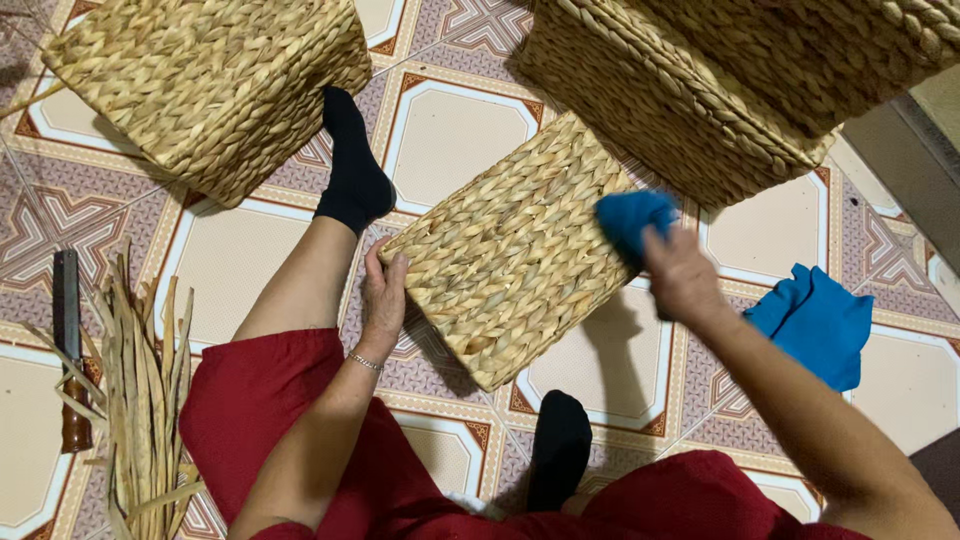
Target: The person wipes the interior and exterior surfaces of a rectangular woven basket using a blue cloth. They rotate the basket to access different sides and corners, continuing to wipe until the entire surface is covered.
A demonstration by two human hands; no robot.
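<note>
Red trousers (pixel 260 400), black socks (pixel 352 170), thin wrist bracelet (pixel 366 362).

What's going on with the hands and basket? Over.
Left hand steadies basket. Right hand presses blue cloth on it. Nothing blocking.
</note>
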